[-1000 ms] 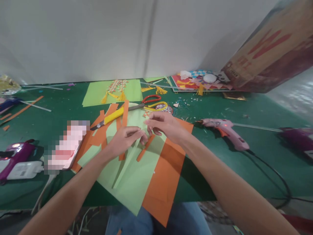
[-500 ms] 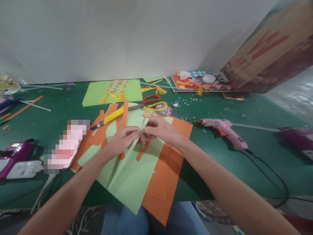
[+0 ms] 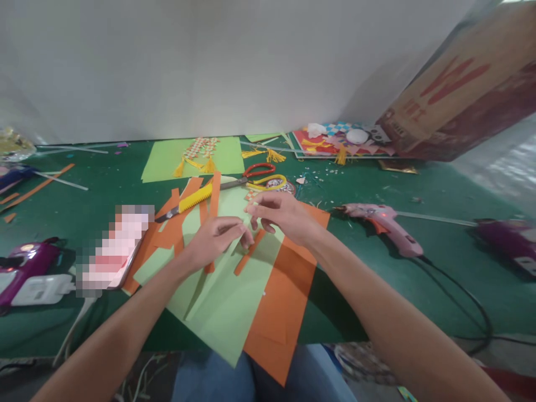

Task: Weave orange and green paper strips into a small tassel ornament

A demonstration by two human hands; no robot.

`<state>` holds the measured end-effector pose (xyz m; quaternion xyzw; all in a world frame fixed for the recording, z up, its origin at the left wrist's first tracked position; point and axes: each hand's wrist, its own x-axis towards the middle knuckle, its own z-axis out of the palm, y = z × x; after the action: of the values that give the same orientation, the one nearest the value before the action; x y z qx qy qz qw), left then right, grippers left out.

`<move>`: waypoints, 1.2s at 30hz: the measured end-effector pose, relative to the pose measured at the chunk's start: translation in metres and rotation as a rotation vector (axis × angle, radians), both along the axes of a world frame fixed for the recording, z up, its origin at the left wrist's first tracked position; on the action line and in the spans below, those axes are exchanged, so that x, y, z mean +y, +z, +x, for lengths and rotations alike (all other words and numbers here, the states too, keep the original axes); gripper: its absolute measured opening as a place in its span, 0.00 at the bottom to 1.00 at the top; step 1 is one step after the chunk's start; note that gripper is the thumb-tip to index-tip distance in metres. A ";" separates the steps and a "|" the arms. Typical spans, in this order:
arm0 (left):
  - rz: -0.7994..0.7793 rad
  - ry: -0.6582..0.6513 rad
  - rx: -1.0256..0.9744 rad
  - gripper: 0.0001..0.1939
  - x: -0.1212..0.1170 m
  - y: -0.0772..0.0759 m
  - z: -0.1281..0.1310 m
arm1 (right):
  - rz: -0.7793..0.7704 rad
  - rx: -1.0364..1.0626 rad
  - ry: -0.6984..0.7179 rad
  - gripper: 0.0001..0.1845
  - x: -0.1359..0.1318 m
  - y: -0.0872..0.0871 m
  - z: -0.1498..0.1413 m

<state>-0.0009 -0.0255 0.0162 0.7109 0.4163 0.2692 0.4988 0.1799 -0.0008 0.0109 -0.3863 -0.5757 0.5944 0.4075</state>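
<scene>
Nearly closed, both hands have hold of one narrow pale-green strip: the left hand (image 3: pixel 220 237) pinches it between thumb and finger, and just beside it the right hand (image 3: pixel 285 218) has thumb and fingertips drawn together on its far end. From there the narrow pale-green strip (image 3: pixel 225 257) slants down toward two denim-clad legs (image 3: pixel 213 374), over one large pale-green sheet (image 3: pixel 243 312) that overlaps orange paper (image 3: pixel 293 296). One short orange strip (image 3: pixel 248 257) lies just below the hands. Past these I count one phone (image 3: pixel 121 240) on the left, one pink glue gun (image 3: pixel 372 212) on the right, and one pair of scissors (image 3: pixel 240 181) with two handle loops, red and yellow. Farther back, two yellow tassels (image 3: pixel 179 167) lie by checkered weaving (image 3: pixel 201 148) on brighter green paper (image 3: pixel 161 159); one paper bag (image 3: pixel 456 89) is at far right.
</scene>
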 end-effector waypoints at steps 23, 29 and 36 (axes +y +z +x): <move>-0.305 -0.065 -0.270 0.13 0.004 -0.005 0.002 | -0.009 0.008 0.098 0.16 -0.001 0.002 0.004; -0.262 -0.010 -0.179 0.11 0.003 -0.002 0.004 | 0.016 -0.071 0.062 0.16 -0.003 0.002 0.001; -0.016 0.120 -0.019 0.13 0.002 0.002 0.007 | -0.035 -0.059 0.050 0.14 -0.003 0.003 0.001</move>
<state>0.0060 -0.0233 0.0180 0.6781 0.4555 0.3023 0.4913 0.1814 -0.0041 0.0142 -0.3961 -0.5865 0.6027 0.3686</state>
